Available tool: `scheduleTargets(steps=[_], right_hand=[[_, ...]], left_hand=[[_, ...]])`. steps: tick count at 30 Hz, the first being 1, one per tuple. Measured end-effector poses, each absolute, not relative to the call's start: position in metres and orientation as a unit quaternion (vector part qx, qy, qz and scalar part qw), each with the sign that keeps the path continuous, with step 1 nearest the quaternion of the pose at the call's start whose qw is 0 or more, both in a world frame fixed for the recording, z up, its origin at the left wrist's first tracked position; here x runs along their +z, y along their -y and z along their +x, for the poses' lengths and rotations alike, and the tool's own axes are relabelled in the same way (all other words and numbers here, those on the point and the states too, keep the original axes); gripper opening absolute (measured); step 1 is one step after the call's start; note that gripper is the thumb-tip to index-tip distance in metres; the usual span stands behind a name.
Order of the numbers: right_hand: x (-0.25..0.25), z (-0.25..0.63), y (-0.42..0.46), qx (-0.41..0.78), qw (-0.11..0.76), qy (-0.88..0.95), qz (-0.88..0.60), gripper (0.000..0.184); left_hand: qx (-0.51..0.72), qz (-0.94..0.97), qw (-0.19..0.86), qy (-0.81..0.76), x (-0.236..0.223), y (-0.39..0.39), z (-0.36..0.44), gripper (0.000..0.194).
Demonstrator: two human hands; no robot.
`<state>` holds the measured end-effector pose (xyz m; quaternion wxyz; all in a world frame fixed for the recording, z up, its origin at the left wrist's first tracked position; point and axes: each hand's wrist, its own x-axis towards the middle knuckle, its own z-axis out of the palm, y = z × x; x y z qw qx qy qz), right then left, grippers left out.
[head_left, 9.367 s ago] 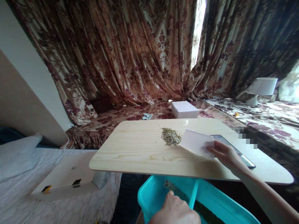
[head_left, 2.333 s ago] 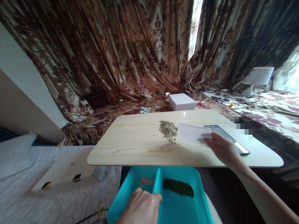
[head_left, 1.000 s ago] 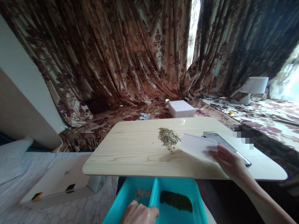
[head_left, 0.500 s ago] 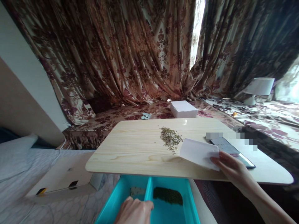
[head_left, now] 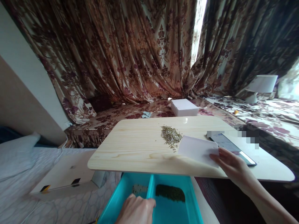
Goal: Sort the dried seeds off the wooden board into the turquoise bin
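My right hand pinches a stiff white card by its right end, low over the pale wooden tabletop. The card's left edge is right beside a loose pile of small greenish-brown grains. Below the table's near edge is a turquoise bin split by a divider. Dark green grains lie in its right compartment, and a small pale heap in the left. Over the left compartment, by the divider, my left hand is closed; what its fingers hold is hidden.
A tablet lies on the tabletop, right of the card. Behind the table are a white box and a folded cloth. A lamp stands at the far right. To the left, a large carton rests on the bed.
The view has shifted slightly. Both hands stay nearly where they were, with the card still at the pile's right side. The grains look much the same.
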<state>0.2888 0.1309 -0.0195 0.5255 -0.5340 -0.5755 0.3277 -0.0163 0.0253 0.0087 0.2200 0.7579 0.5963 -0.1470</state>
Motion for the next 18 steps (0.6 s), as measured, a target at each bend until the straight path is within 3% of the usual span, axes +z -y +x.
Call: scheduleTargets(steps=[18], right_hand=[[-0.026, 0.279, -0.149, 0.32, 0.513, 0.597, -0.527, 0.037]], left_hand=[[-0.092, 0.75, 0.23, -0.614, 0.016, -0.01, -0.018, 0.042]])
